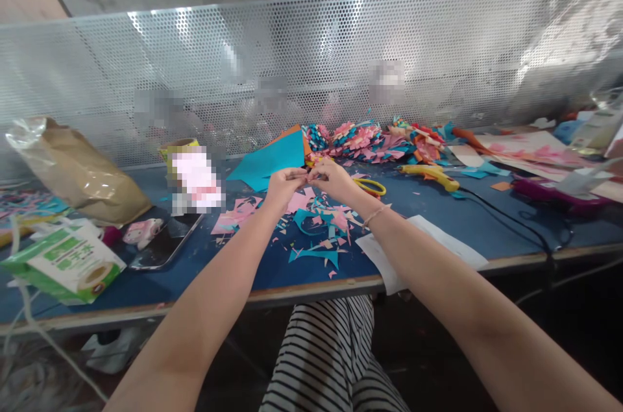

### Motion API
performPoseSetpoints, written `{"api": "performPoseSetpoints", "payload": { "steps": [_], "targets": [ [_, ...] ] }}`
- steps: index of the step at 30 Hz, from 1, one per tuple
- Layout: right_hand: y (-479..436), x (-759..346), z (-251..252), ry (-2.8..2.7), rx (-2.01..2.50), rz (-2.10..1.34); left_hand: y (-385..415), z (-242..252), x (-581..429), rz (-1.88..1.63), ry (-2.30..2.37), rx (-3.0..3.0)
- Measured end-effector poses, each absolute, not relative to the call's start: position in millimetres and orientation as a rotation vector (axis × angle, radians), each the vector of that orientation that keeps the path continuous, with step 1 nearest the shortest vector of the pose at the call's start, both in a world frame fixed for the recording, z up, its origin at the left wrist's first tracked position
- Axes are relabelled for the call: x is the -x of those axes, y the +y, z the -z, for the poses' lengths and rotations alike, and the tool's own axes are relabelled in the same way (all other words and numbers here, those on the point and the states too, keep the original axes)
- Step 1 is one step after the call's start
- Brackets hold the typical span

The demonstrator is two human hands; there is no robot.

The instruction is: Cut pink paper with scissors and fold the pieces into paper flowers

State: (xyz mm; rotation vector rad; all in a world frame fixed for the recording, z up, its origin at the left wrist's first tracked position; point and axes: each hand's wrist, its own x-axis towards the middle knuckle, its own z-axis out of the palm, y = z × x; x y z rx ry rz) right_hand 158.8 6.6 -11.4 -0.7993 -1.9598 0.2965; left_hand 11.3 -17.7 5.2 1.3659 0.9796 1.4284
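Note:
My left hand and my right hand meet fingertip to fingertip over the middle of the table. Both are closed in a pinch; whatever sits between the fingers is too small or hidden to make out. Just behind them lies a sheet of blue paper with orange paper under it. Below the hands are pink paper scraps and blue paper scraps. Yellow looped handles, probably of scissors, show beside my right wrist. A pile of multicoloured paper pieces lies behind my right hand.
A yellow glue gun with a black cord and a white sheet lie to the right. At left are a phone, a green-white box and a brown bag. A perforated metal screen closes the back.

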Motion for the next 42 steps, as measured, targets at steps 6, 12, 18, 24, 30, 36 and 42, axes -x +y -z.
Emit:
{"api": "performPoseSetpoints", "payload": {
  "steps": [6, 12, 18, 24, 30, 36, 42],
  "targets": [
    [8, -158, 12, -1.975, 0.798, -0.301, -18, -4, -11, -1.413, 0.996, -1.391],
    [3, -156, 14, -2.019, 0.777, -0.427, -16, -3, -10, -1.399, 1.016, -1.436],
    [-6, -155, 10, -2.049, 0.857, -0.375, -15, -2, -9, -1.389, 1.027, -1.459],
    [-8, -157, 10, -2.104, 0.919, -0.382, -14, 0, -9, -1.357, 1.016, -1.429],
    [-4, -156, 14, -2.113, 0.876, -0.368, -12, 1, -9, -1.341, 0.957, -1.395],
    [-3, -156, 11, -2.05, 0.894, -0.366, -15, -1, -10, -1.354, 0.982, -1.369],
    [-5, -156, 9, -1.985, 0.923, -0.417, -16, -1, -11, -1.352, 0.968, -1.345]
  ]
}}
